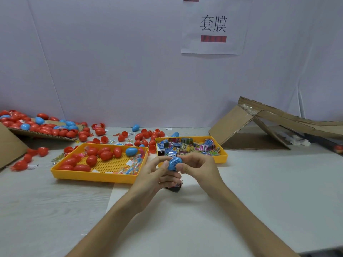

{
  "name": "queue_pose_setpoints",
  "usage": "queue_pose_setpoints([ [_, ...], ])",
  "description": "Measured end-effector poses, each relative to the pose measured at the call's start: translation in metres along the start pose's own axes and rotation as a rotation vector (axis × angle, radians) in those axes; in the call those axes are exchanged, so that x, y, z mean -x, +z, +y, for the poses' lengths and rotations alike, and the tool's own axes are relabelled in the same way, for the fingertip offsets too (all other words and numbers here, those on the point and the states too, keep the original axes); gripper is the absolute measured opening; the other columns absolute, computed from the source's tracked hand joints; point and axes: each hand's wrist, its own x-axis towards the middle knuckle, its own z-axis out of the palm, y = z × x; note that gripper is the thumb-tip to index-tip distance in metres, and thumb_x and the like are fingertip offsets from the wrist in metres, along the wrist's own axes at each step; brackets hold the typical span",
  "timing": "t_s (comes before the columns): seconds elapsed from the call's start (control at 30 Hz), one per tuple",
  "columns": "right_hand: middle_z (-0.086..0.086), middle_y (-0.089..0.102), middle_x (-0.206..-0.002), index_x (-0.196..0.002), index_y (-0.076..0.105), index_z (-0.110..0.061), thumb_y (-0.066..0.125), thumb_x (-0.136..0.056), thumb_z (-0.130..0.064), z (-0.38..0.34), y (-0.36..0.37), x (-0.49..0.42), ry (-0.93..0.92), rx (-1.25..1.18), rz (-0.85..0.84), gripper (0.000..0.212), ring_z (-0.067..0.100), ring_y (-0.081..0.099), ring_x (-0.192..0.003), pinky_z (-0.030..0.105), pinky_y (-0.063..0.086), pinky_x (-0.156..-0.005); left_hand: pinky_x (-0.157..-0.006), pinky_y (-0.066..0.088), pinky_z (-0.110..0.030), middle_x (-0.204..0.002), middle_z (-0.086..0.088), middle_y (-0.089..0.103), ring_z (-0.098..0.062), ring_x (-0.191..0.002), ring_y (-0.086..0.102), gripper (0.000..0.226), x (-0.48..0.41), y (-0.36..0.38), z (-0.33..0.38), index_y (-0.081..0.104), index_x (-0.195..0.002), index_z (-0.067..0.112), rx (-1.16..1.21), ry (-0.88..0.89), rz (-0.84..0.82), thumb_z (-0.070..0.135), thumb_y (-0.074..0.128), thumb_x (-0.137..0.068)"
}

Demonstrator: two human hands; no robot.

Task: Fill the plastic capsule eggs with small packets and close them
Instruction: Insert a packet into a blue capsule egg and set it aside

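Both hands meet above the smooth white table point(213, 216), just in front of the two trays. The left hand point(156, 175) and the right hand point(200, 167) each pinch, with curled fingertips, a glossy blue plastic egg shell point(176, 164) with a small printed foil packet point(173, 160) sitting in it. A dark crinkled packet point(175, 188) shows under the left hand's lower fingers; whether they hold it I cannot tell. Beyond the hands, a yellow plastic tray with a perforated floor point(92, 178) holds smooth red capsule eggs point(105, 154). Beside it, a smaller yellow tray point(221, 156) is heaped with bright wrapped packets point(185, 146). Folded brown cardboard point(259, 127) leans at the far right.
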Motion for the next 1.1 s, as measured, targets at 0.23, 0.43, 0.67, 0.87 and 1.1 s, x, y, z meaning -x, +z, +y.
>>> queue_pose_setpoints([
  [0.23,0.005,0.078,-0.093,-0.094,0.082,-0.029,0.082,-0.074,-0.026,-0.0015,-0.0012,0.0003,0.013,-0.050,-0.022,0.020,0.020,0.074,-0.087,0.025,0.058,-0.074,-0.071,0.059,-0.029,-0.081,-0.015,0.070,-0.023,-0.074,0.069,0.028,0.0003,-0.0009,-0.0010,0.059,-0.123,0.012,-0.008,-0.023,-0.034,0.027,0.049,-0.102],
  [0.43,0.005,0.078,-0.097,-0.096,0.082,-0.027,0.082,-0.072,-0.027,-0.0035,-0.0026,0.0006,0.045,-0.071,-0.018,0.025,0.021,0.074,-0.091,0.026,0.058,-0.074,-0.067,0.055,-0.025,-0.072,-0.009,0.064,-0.016,-0.067,0.063,0.024,0.0005,0.0015,-0.0006,0.060,-0.122,0.015,-0.045,-0.033,-0.013,0.024,0.046,-0.105],
  [0.67,0.006,0.078,-0.096,-0.097,0.080,-0.024,0.080,-0.072,-0.025,-0.0065,-0.0025,0.0009,0.054,-0.074,-0.009,0.025,0.024,0.074,-0.089,0.028,0.059,-0.071,-0.065,0.053,-0.024,-0.072,-0.009,0.062,-0.014,-0.066,0.060,0.025,0.0007,0.0011,0.0014,0.060,-0.124,0.013,-0.030,-0.044,-0.008,0.022,0.046,-0.105],
  [0.87,0.003,0.078,-0.100,-0.108,0.077,-0.025,0.079,-0.079,-0.026,-0.0055,0.0010,0.0009,0.040,-0.051,-0.006,0.028,0.023,0.075,-0.090,0.029,0.060,-0.073,-0.066,0.054,-0.028,-0.072,-0.009,0.062,-0.016,-0.066,0.061,0.028,-0.0011,0.0010,0.0017,0.060,-0.126,0.015,-0.018,-0.043,-0.001,0.025,0.044,-0.105],
  [1.1,0.001,0.078,-0.100,-0.098,0.078,-0.021,0.082,-0.080,-0.007,-0.0026,0.0000,-0.0010,0.036,-0.014,0.007,0.023,0.019,0.075,-0.094,0.024,0.057,-0.076,-0.063,0.053,-0.028,-0.071,-0.012,0.064,-0.017,-0.062,0.060,0.032,-0.0032,0.0014,-0.0004,0.062,-0.123,0.014,-0.028,-0.091,0.035,0.030,0.039,-0.108],
])
